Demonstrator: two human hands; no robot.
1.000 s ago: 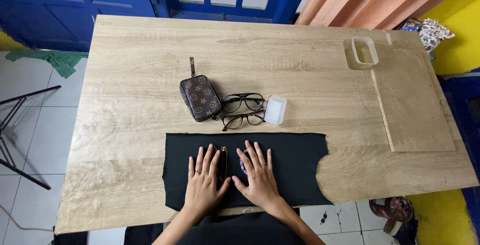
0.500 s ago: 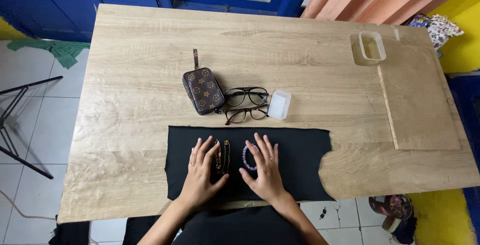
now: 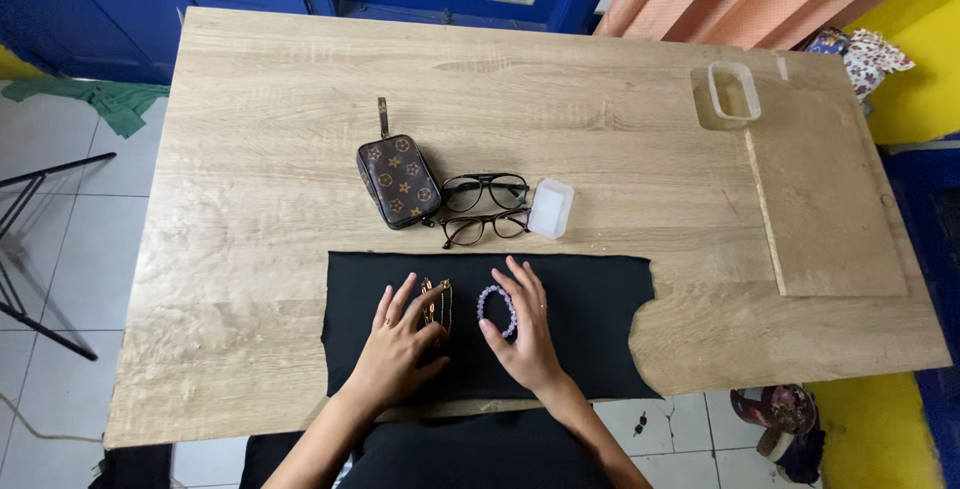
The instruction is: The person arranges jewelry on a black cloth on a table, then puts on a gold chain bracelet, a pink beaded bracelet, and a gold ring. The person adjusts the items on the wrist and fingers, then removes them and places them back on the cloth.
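A black cloth (image 3: 590,319) lies flat along the near edge of a wooden table (image 3: 250,199). My left hand (image 3: 395,344) rests on the cloth with fingers spread, its tips beside a gold chain (image 3: 437,301). My right hand (image 3: 525,334) lies flat on the cloth too, its fingers touching a purple bead bracelet (image 3: 493,298). Neither hand grips anything.
Behind the cloth sit a brown patterned pouch (image 3: 397,178), two pairs of dark-framed glasses (image 3: 485,206) and a small clear lid (image 3: 551,208). A clear plastic box (image 3: 733,91) and a thin wooden board (image 3: 825,194) are at the far right. Blue doors and an orange curtain stand beyond the table.
My hands have drifted apart on the cloth, uncovering the gold chain and the purple bracelet between them.
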